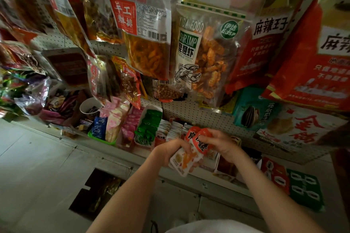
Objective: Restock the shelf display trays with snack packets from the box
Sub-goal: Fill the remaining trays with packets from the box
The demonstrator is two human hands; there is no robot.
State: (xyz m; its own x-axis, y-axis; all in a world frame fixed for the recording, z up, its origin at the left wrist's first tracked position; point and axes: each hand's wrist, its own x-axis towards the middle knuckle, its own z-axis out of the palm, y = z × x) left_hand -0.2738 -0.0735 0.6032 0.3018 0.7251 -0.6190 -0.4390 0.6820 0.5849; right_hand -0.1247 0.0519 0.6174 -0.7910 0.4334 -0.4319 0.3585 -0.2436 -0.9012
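Observation:
Both hands meet in front of the lower shelf over a small stack of white-and-orange snack packets point(186, 159). My left hand point(170, 150) grips the stack from the left side. My right hand point(219, 143) pinches the orange tops of the packets from the right. Just behind the hands, a display tray point(171, 131) holds a row of similar white-and-orange packets standing on edge. On the floor at lower left lies an open dark box point(98, 193) with packets inside, dim and hard to make out.
A white tray of green packets point(148, 126) and pink packets point(130, 125) stand left of the hands. Large snack bags such as the shrimp bag point(204, 53) hang from pegboard above. Red and green boxes point(295, 181) sit on the shelf at right.

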